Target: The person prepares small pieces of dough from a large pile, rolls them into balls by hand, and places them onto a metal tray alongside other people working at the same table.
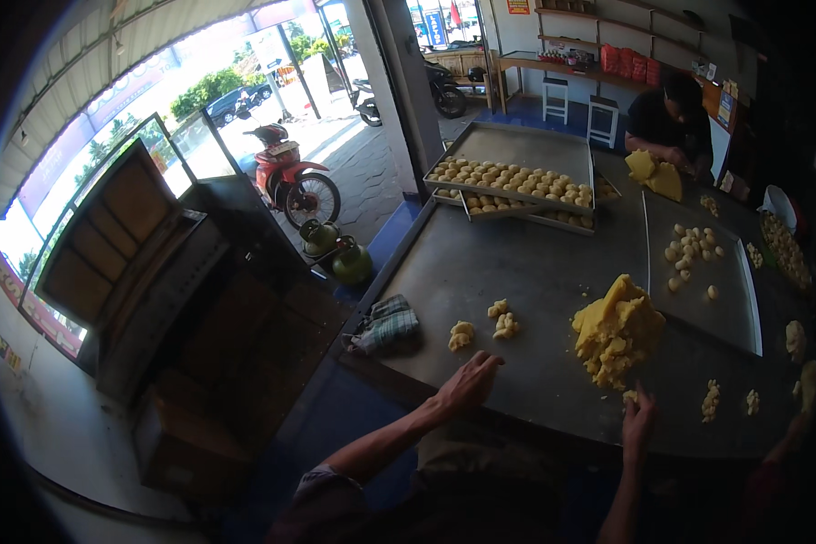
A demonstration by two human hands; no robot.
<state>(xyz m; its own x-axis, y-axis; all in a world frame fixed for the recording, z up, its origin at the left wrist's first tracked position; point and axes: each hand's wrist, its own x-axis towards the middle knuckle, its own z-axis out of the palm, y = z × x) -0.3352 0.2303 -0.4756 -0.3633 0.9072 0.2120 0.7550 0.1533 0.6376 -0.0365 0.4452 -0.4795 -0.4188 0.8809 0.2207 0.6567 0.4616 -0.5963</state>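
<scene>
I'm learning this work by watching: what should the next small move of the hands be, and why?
Probably draw the small yellow piece away from the yellow mound with the right hand: its fingertips are at that piece, by the mound's near edge. The left hand is apart, near the pale dough pieces, so it seems less well placed.

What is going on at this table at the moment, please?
The person's right hand is at a small yellow piece beside a large yellow mound. The left hand is near some pale lumps on the table. Farther back, a tray holds rounded balls, and a co-worker leans forward.
</scene>
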